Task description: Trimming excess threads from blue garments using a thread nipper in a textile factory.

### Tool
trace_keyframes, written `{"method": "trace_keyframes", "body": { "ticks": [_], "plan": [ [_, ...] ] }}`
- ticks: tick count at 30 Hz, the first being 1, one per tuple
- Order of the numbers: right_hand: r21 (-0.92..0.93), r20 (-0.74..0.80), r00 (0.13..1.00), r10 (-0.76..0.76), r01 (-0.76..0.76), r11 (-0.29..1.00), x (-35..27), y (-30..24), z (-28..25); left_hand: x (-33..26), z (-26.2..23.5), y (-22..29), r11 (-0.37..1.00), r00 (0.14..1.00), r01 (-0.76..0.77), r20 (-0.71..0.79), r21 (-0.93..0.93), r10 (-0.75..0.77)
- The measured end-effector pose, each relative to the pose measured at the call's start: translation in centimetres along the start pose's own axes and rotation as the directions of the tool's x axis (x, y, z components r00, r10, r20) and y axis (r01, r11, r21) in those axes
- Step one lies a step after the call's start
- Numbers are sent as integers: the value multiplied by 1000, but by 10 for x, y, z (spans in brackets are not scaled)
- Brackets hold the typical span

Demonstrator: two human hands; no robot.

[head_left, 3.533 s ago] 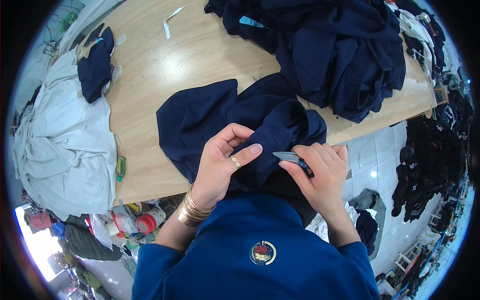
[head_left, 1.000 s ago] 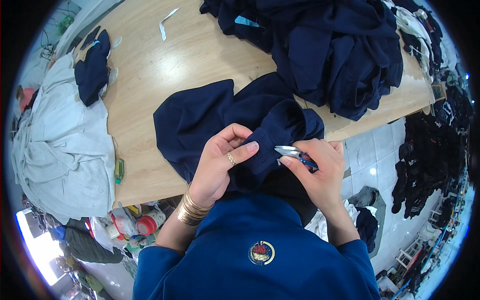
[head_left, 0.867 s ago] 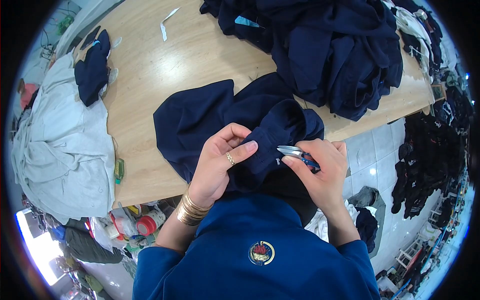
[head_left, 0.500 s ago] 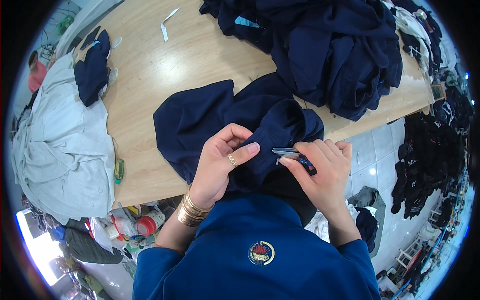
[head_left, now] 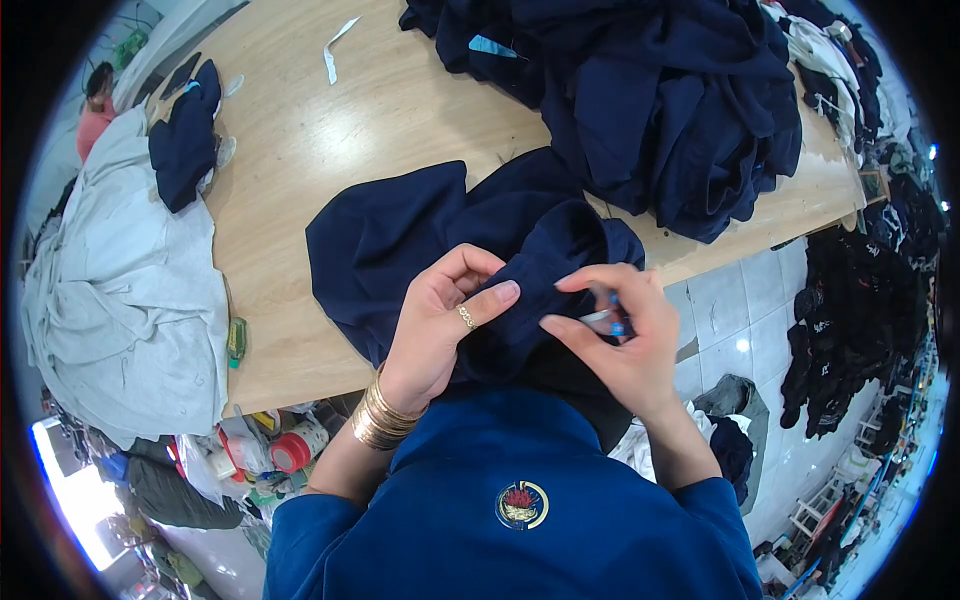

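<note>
A dark navy garment [head_left: 420, 235] lies bunched at the near edge of a wooden table [head_left: 400, 110]. My left hand [head_left: 440, 320], with a ring and gold bangles, pinches a fold of its fabric between thumb and fingers. My right hand [head_left: 620, 335] is closed on a small metal thread snipper with a blue handle [head_left: 610, 315], held against the same fold. The blades are mostly hidden by my fingers.
A large heap of navy garments [head_left: 680, 100] fills the far right of the table. Pale grey cloth [head_left: 120, 290] drapes over the left end, with a small navy piece [head_left: 185, 140] above it. Bottles and clutter [head_left: 270, 450] sit below the table edge; dark clothes [head_left: 860, 330] lie at right.
My right hand has turned inward and curled over the snipper, so its blades no longer stick out toward the left. My left hand keeps its grip on the fold.
</note>
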State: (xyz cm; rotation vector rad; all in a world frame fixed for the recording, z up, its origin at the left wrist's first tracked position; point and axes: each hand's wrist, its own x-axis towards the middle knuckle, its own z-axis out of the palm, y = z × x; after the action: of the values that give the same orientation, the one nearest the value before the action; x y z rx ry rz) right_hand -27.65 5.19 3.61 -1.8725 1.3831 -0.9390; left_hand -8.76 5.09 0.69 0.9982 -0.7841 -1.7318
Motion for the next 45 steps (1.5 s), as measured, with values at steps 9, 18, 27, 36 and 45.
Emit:
{"method": "trace_keyframes", "body": {
  "ticks": [9, 18, 27, 36, 45],
  "plan": [
    [-194, -55, 973, -223, 209, 959, 4, 6, 13, -3, 0, -1, 994, 998, -51, -27, 99, 53],
    [378, 42, 993, 113, -121, 918, 8, 14, -13, -1, -4, 1, 999, 1000, 7, -2, 44, -7],
    [-356, 275, 895, -351, 434, 827, 23, 12, -29, -2, -8, 7, 1000, 999, 11, 35, -7, -11],
    [-333, 325, 860, -394, 494, 803, 28, 7, -28, -4, -8, 11, 1000, 999, 3, 50, 15, -4],
    [-325, 288, 863, -415, 495, 806, 25, 10, -25, -2, -6, 9, 998, 996, 28, 81, -51, -23]
  ]
}}
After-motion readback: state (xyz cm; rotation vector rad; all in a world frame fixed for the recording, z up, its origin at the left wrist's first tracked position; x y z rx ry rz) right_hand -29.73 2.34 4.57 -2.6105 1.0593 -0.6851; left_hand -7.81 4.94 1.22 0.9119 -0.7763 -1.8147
